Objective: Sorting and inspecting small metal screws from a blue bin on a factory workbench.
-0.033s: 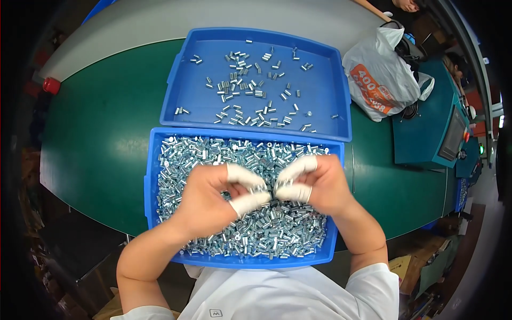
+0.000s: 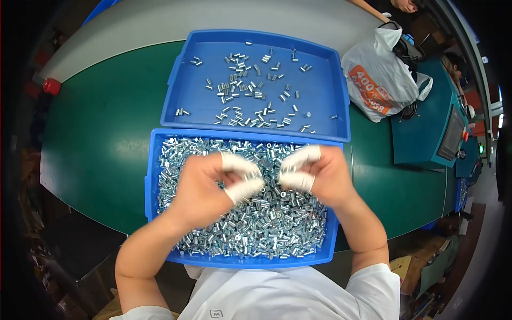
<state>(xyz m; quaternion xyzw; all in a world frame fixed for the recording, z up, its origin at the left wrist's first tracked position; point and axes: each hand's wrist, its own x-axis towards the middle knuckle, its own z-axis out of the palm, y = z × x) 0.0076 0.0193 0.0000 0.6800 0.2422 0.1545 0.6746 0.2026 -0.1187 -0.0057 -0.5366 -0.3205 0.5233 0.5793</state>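
Observation:
My left hand (image 2: 205, 184) and my right hand (image 2: 326, 173) hover over a blue tray (image 2: 153, 176) heaped with small shiny metal sleeves (image 2: 250, 232). White covers wrap the thumb and forefinger of both hands. Pinched between the left fingertips are metal sleeves, blurred by motion. The right fingertips close on metal sleeves too, mostly hidden by the covers. A narrow gap separates the two hands, which face each other. Beyond lies a second blue tray (image 2: 208, 53), where far fewer sleeves are scattered singly and in small clusters.
Both trays rest on a green table (image 2: 106, 128) with a grey panel (image 2: 154, 24) behind it. A white plastic bag (image 2: 373, 80) stands to the right of the far tray, beside a teal machine (image 2: 426, 130). A red knob-like object (image 2: 52, 86) sits at far left. Another person (image 2: 402, 6) shows at upper right.
My hands have drawn apart and shifted slightly away from me, widening the gap between the fingertips. Both stay pinched. The trays look the same.

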